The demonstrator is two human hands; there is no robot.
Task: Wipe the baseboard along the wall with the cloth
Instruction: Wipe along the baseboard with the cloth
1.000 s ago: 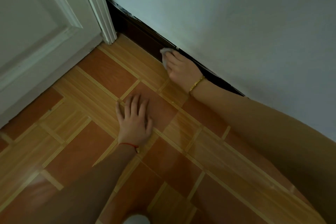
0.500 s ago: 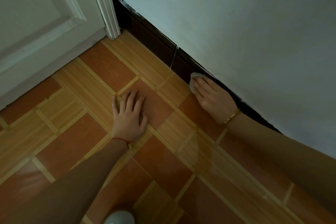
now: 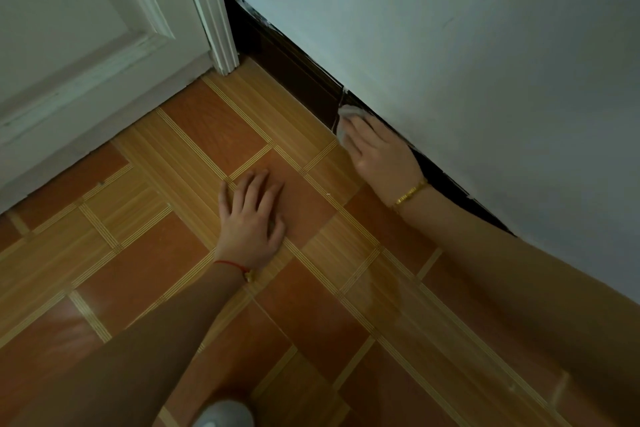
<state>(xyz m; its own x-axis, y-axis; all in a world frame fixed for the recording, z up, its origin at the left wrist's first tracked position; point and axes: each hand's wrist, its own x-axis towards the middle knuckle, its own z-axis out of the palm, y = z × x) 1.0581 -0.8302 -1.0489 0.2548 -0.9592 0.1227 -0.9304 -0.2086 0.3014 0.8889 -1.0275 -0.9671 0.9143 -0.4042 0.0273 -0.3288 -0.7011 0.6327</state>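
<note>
A dark brown baseboard runs along the foot of the white wall, from the door frame down to the right. My right hand, with a gold bracelet on its wrist, presses a small white cloth against the baseboard with outstretched fingers. The cloth sits at a pale vertical seam in the board. The thumb is hidden. My left hand lies flat on the tiled floor, fingers spread, a red string round the wrist. It holds nothing.
A white panelled door and its frame close off the corner at the upper left. The floor has orange and wood-striped tiles. A pale shoe tip shows at the bottom edge.
My right hand slid the cloth back toward me along the baseboard, then forward again to the seam. The left hand stayed flat on the floor.
</note>
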